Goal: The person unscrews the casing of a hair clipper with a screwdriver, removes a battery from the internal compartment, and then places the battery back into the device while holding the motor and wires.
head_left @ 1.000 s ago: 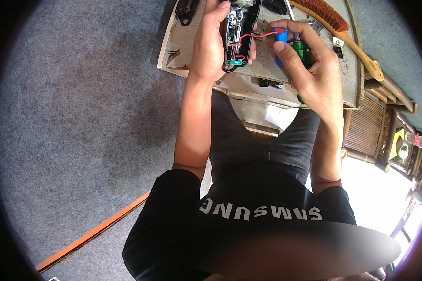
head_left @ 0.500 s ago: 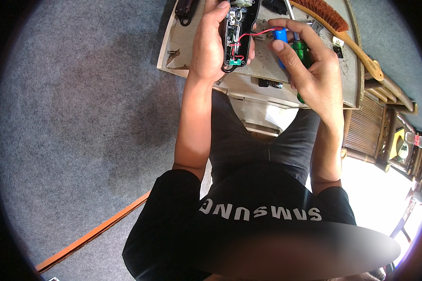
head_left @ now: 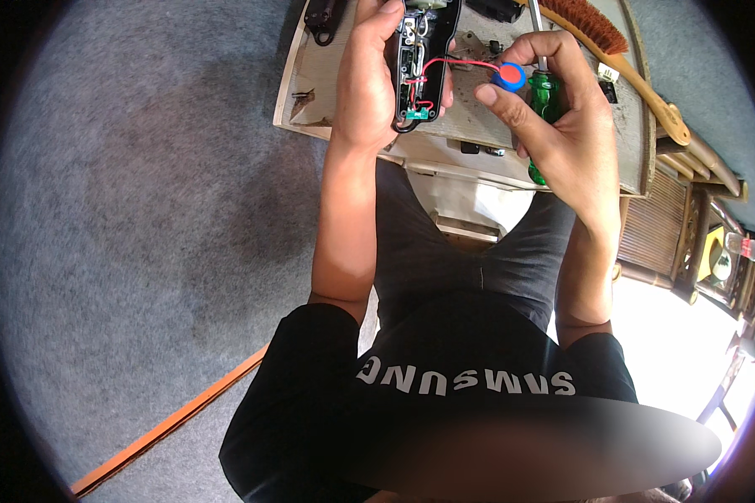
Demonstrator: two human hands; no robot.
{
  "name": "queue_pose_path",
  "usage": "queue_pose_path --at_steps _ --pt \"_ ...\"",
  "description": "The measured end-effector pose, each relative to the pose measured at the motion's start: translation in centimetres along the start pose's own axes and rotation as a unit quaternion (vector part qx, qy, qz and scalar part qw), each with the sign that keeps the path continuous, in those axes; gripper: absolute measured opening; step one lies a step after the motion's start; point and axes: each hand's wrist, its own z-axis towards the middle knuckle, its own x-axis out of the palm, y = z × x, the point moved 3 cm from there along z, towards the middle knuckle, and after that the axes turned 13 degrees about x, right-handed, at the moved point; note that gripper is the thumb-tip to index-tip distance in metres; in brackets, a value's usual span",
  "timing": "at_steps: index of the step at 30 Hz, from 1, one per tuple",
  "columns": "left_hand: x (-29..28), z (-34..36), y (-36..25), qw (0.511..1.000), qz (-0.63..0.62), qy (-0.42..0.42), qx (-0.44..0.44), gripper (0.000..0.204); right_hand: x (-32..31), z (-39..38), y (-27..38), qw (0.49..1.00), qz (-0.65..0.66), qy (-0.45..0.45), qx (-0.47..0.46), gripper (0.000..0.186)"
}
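Observation:
My left hand (head_left: 366, 92) is wrapped round an opened black handheld device housing (head_left: 434, 54), long like a hair clipper's, with its inside facing up. Wires, metal contacts and a small green circuit board (head_left: 418, 113) show in it; its top end is cut off by the picture's edge. My right hand (head_left: 575, 117) pinches a blue cylindrical battery (head_left: 509, 77) between thumb and forefinger, its round red end turned toward me. A red wire (head_left: 461, 61) runs from the battery to the housing. The other right fingers hold a green-handled screwdriver (head_left: 544, 99) against the palm.
Beneath my hands is a worn wooden table (head_left: 310, 71). A dark casing part (head_left: 320, 21) lies at its far left, a wooden-handled brush (head_left: 591, 29) at the far right, and small black parts (head_left: 482, 150) near the front edge. Bamboo furniture (head_left: 658, 222) stands right.
My right hand has turned the battery, so its red end now faces me instead of its blue side. It has also shifted slightly down and right. The left hand still holds the housing.

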Motion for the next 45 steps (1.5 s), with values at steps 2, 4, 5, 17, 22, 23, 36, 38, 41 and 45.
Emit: queue_pose_path --at_steps 2,4,5,17,22,23,36,38,41,45 --pt "-0.2 0.0 0.2 1.000 -0.008 -0.004 -0.002 0.048 0.0 0.1 -0.1 1.000 0.005 -0.001 -0.008 0.036" --pt "-0.2 0.0 0.3 1.000 -0.011 0.006 0.002 0.048 0.1 0.1 -0.4 0.999 0.012 0.007 -0.031 0.034" --pt "-0.3 0.0 0.3 1.000 -0.012 0.005 0.001 0.048 0.2 0.2 -0.4 0.999 0.014 0.011 -0.040 0.032" --pt "-0.2 0.3 0.1 1.000 -0.007 0.007 0.003 0.048 0.4 0.3 -0.4 0.998 0.013 0.028 -0.056 0.030" --pt "-0.3 0.3 0.0 1.000 -0.001 0.019 0.017 0.049 0.4 0.2 -0.4 0.998 0.007 0.023 -0.053 0.030" --pt "-0.3 0.3 0.0 1.000 -0.001 0.019 0.017 0.049 0.4 0.2 -0.3 0.998 0.006 0.022 -0.054 0.030" --pt "0.5 -0.4 -0.6 0.999 -0.039 0.031 0.021 0.053 0.2 0.0 -0.2 1.000 0.002 -0.001 -0.029 0.032" --pt "0.2 -0.4 -0.8 0.991 -0.106 0.077 0.041 0.050 0.2 0.0 0.0 0.999 0.003 -0.001 -0.033 0.033" --pt "-1.5 -0.2 0.3 0.997 -0.016 0.073 0.021 0.046 0.2 0.0 0.1 1.000 -0.012 0.007 -0.005 0.033" --pt "-0.6 -0.2 0.2 0.998 0.023 0.054 0.011 0.045 0.0 0.1 0.1 0.999 -0.012 -0.001 -0.035 0.032"
